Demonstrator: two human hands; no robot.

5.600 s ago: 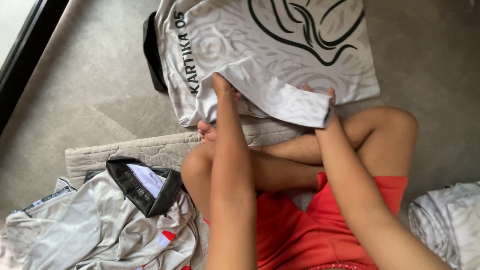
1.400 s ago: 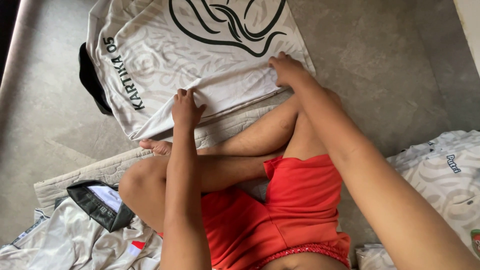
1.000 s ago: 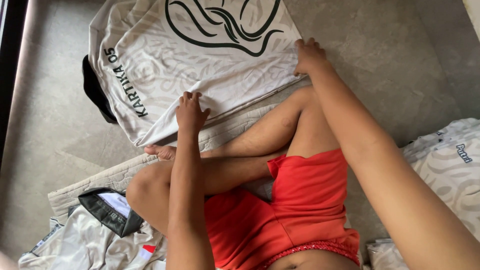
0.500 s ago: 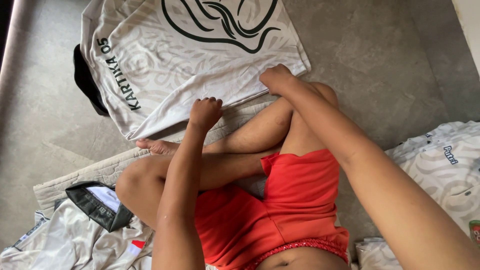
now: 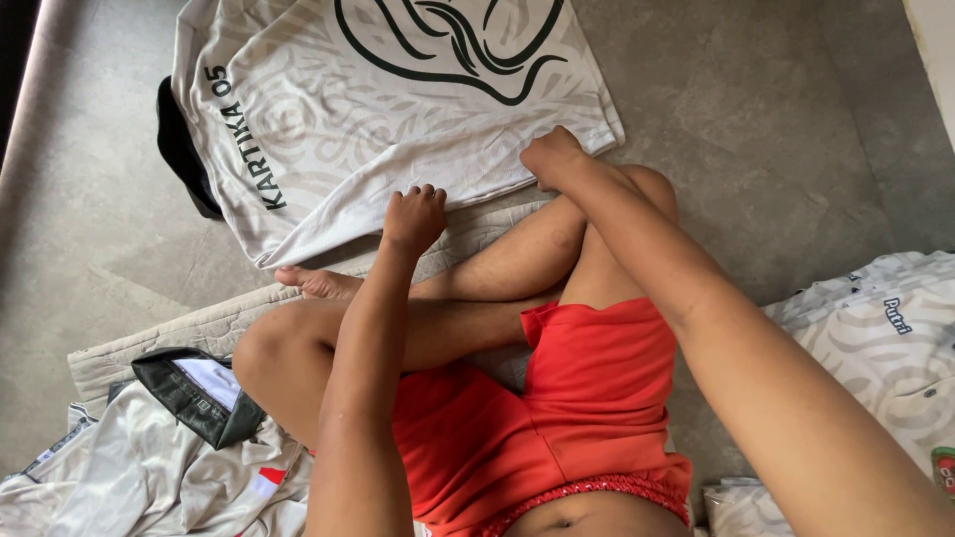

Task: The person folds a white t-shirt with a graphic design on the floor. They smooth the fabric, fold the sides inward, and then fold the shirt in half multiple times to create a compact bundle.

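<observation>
Head view: both hands are being drawn back to the near hem of the white jersey (image 5: 398,109), spread flat on the floor; the left hand (image 5: 415,217) and right hand (image 5: 550,156) are resting loosely curled, nothing being gripped, the smoothing seemingly finished.

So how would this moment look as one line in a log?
left hand: at near hem of white jersey | right hand: on same hem | jersey: flat on grey floor | spare shirts: at the person's right
</observation>
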